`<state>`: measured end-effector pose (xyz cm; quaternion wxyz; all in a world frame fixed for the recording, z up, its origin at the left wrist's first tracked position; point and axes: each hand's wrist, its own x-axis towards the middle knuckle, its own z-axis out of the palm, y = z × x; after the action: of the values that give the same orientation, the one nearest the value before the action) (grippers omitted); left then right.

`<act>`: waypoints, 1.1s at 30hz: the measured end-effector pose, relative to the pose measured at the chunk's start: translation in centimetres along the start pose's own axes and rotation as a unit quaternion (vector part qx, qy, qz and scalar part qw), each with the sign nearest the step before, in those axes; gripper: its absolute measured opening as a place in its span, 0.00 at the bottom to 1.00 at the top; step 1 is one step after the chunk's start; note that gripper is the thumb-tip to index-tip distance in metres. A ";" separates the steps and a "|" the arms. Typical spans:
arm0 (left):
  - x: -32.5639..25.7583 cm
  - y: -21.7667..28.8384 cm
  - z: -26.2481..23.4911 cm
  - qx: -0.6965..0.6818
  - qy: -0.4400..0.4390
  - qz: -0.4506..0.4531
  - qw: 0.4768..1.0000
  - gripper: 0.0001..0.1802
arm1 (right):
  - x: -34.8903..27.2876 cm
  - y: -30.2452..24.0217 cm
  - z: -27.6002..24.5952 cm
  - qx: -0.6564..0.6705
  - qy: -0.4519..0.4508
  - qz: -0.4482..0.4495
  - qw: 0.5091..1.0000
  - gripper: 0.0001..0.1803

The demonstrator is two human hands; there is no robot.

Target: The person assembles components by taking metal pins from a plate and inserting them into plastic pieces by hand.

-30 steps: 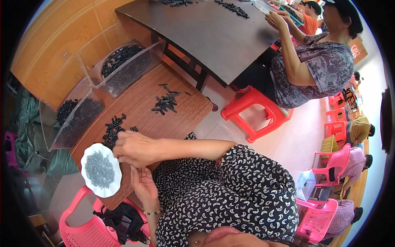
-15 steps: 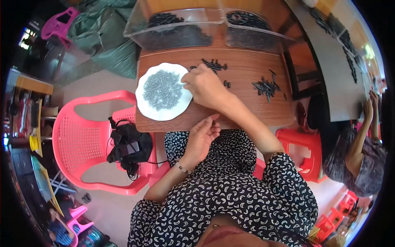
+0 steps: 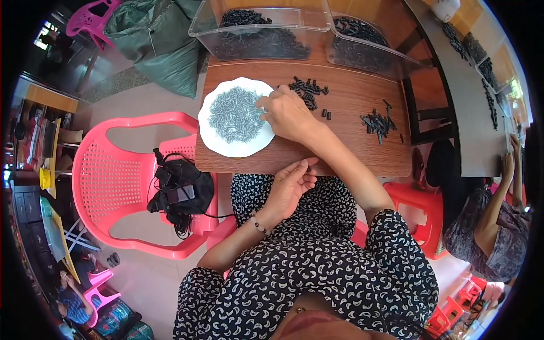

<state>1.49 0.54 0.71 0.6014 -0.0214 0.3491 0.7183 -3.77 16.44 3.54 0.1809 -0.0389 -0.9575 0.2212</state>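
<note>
A white plate with a wavy rim (image 3: 207, 139) stands on the left of the brown table, holding a heap of small silvery, spring-like metal pieces (image 3: 235, 116). My right hand (image 3: 290, 116) reaches over the plate's right edge, fingertips pinched together at the heap; what they hold is too small to make out. By the table's front edge, my left hand (image 3: 288, 190) is closed, thumb and forefinger pinching a small black piece (image 3: 309, 169). Behind my right hand lie several short black cylinders (image 3: 307, 88). More black pieces (image 3: 378, 123) form a loose pile at the table's right.
Two clear plastic bins (image 3: 260, 46) full of black parts line the table's back. A pink chair (image 3: 105, 187) bearing a black bag (image 3: 184, 192) is on my left, a red stool (image 3: 419, 218) on my right. Another person (image 3: 487, 226) works at the dark table (image 3: 470, 113) further right.
The view has shifted slightly, so the table and plate sit further right and higher. My right hand stays at the plate's right edge, and my left hand keeps its pinch near the table's front edge.
</note>
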 end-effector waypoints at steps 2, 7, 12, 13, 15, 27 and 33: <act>0.0 0.0 0.0 0.000 -0.001 0.000 1.000 0.18 | 0.2 0.2 0.7 -0.009 0.026 0.001 1.000 0.09; 0.1 -0.1 -0.2 -0.002 -0.002 -0.002 1.000 0.18 | 1.0 0.2 1.3 -0.051 -0.033 0.008 0.998 0.07; 0.2 0.0 -0.3 -0.004 -0.005 -0.002 1.000 0.18 | 0.9 -0.2 1.1 -0.041 -0.017 0.004 0.999 0.06; 0.2 0.0 -0.3 -0.005 -0.005 -0.003 1.000 0.18 | 0.9 -0.2 1.1 -0.023 -0.011 0.002 1.000 0.06; 0.2 0.0 -0.2 -0.004 -0.002 -0.003 1.000 0.18 | 0.9 -0.1 1.4 -0.013 -0.002 -0.015 1.000 0.05; -0.2 0.7 -0.4 -0.046 0.010 -0.019 0.999 0.16 | 1.2 0.3 1.8 -0.011 -0.014 -0.039 0.999 0.03; -0.4 2.5 -1.3 -0.174 0.014 -0.023 0.984 0.17 | 1.1 -0.2 -0.1 0.264 0.005 0.038 0.964 0.04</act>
<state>-1.08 -0.59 1.14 0.6001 -0.1443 0.2264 0.7535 -4.77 16.51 4.06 0.1807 -0.0275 -0.8620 0.4728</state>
